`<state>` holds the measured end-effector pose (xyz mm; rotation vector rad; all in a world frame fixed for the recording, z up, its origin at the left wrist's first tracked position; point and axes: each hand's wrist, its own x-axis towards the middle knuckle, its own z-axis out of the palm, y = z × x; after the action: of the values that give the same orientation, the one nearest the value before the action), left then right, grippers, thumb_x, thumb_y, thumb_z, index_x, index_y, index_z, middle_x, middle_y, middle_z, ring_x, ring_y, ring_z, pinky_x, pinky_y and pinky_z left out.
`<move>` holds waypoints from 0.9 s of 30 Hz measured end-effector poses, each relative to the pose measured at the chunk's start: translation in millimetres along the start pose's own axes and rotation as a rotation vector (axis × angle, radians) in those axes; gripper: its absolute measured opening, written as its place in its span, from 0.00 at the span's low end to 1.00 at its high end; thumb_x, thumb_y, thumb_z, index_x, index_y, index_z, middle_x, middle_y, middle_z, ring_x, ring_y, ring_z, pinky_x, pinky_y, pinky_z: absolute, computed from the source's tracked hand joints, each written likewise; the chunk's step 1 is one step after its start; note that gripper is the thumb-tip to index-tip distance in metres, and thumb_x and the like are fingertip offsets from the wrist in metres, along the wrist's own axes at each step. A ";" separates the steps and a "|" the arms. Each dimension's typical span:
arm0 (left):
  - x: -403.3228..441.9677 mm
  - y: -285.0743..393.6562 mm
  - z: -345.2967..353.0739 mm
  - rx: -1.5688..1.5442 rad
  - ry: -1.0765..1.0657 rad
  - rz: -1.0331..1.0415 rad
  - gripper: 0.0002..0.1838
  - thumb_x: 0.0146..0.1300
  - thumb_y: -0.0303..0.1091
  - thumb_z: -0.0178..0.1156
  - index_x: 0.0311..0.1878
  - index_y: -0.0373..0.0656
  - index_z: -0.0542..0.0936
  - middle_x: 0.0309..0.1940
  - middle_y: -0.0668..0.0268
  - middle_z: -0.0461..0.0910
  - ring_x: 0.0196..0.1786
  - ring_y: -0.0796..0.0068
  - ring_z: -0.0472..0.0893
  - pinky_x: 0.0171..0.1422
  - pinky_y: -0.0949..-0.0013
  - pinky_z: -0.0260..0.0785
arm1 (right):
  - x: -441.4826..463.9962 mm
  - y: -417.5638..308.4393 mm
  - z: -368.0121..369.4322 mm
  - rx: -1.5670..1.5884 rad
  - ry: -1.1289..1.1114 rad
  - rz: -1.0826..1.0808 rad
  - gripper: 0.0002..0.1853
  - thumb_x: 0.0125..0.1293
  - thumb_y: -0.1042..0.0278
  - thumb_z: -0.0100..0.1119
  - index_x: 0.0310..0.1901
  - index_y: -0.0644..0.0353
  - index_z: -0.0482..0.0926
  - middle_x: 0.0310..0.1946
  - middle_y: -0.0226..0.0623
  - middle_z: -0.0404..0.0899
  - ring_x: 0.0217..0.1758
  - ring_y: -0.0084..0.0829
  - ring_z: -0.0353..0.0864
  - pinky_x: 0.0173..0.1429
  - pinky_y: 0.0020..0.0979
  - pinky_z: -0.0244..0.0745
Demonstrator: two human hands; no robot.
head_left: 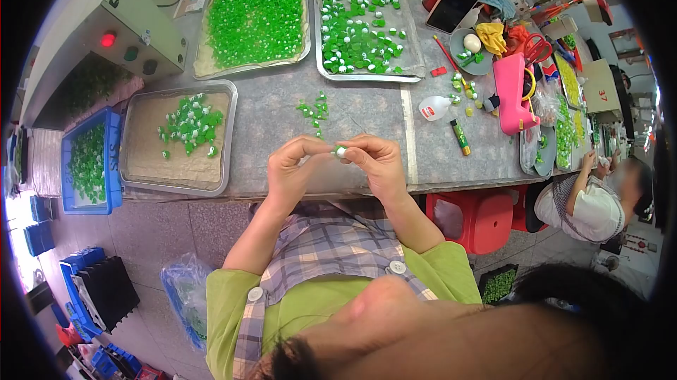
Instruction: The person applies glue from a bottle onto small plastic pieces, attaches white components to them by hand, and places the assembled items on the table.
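Observation:
Just past the table's near edge, my two hands meet fingertip to fingertip. Between the thumb and index finger of my right hand (381, 167) is a small green-and-white piece (340, 151), like the little white-topped green pieces in the trays. My left hand (290, 167) is closed in a pinch at the piece's left side; its fingertips partly hide what they grip. Beyond my hands lies a loose cluster of small green parts (314, 112). To the left, a metal tray (141, 147) lined with brown paper carries a heap of green-and-white pieces (190, 125).
Behind are a tray of green parts (255, 20) and a tray of green-and-white pieces (361, 27). A machine (106, 20) with a red light and a blue bin (113, 168) stand left. Right are a squeeze bottle (434, 108), glue stick (460, 137), pink holder (513, 91) and another person (589, 200).

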<state>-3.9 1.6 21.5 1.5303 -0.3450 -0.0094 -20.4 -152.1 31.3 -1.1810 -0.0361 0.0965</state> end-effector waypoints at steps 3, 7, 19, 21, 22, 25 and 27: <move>-0.1 -2.4 0.6 -0.046 0.019 -0.029 0.03 0.48 0.20 0.57 0.28 0.34 0.75 0.28 0.64 0.74 0.31 0.80 0.73 0.36 0.80 0.65 | -0.4 -5.9 0.0 -0.076 -0.013 0.021 0.08 0.52 0.76 0.56 0.35 0.66 0.77 0.27 0.34 0.75 0.31 0.20 0.72 0.36 0.19 0.66; -1.4 -6.7 1.8 -0.094 0.005 -0.058 0.03 0.49 0.20 0.56 0.29 0.34 0.75 0.28 0.64 0.75 0.32 0.79 0.73 0.36 0.79 0.66 | 0.1 -7.3 -5.6 -0.196 -0.039 0.034 0.08 0.51 0.79 0.55 0.35 0.66 0.76 0.30 0.35 0.75 0.33 0.20 0.72 0.37 0.19 0.66; -3.6 -6.1 5.5 -0.301 0.064 -0.187 0.03 0.50 0.24 0.57 0.28 0.35 0.75 0.26 0.63 0.76 0.30 0.78 0.74 0.36 0.77 0.66 | -1.7 -6.1 -4.1 -0.167 0.001 -0.022 0.07 0.51 0.79 0.55 0.34 0.67 0.76 0.30 0.35 0.76 0.33 0.20 0.72 0.38 0.19 0.66; -3.5 -5.0 6.6 -0.300 0.067 -0.177 0.03 0.50 0.23 0.56 0.28 0.35 0.75 0.26 0.63 0.76 0.30 0.78 0.74 0.36 0.77 0.66 | -1.7 -7.7 -3.4 -0.209 -0.005 -0.040 0.08 0.51 0.79 0.56 0.35 0.67 0.76 0.30 0.36 0.76 0.34 0.20 0.72 0.38 0.19 0.66; -3.2 -4.6 7.0 -0.298 0.072 -0.167 0.02 0.50 0.23 0.56 0.28 0.35 0.75 0.26 0.63 0.76 0.30 0.78 0.74 0.36 0.77 0.66 | -1.5 -9.1 -3.0 -0.262 -0.016 -0.061 0.08 0.51 0.79 0.56 0.35 0.67 0.76 0.30 0.36 0.76 0.34 0.21 0.72 0.39 0.20 0.66; -3.7 -5.2 6.8 -0.285 0.075 -0.166 0.02 0.50 0.22 0.56 0.28 0.34 0.75 0.27 0.62 0.76 0.30 0.78 0.74 0.36 0.77 0.67 | -1.4 -9.8 -2.9 -0.325 -0.036 -0.092 0.08 0.51 0.78 0.56 0.35 0.66 0.76 0.31 0.36 0.76 0.34 0.22 0.72 0.40 0.21 0.66; -4.0 -5.3 6.5 -0.253 0.069 -0.137 0.02 0.50 0.21 0.56 0.28 0.34 0.75 0.27 0.62 0.76 0.31 0.78 0.74 0.36 0.77 0.67 | -1.9 -9.9 -3.2 -0.334 -0.043 -0.104 0.08 0.51 0.78 0.56 0.35 0.66 0.76 0.31 0.36 0.76 0.35 0.22 0.72 0.40 0.22 0.66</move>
<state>-8.1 -4.1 15.5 1.2977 -0.1754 -0.1039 -21.5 -158.9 39.4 -1.5084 -0.1558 0.0238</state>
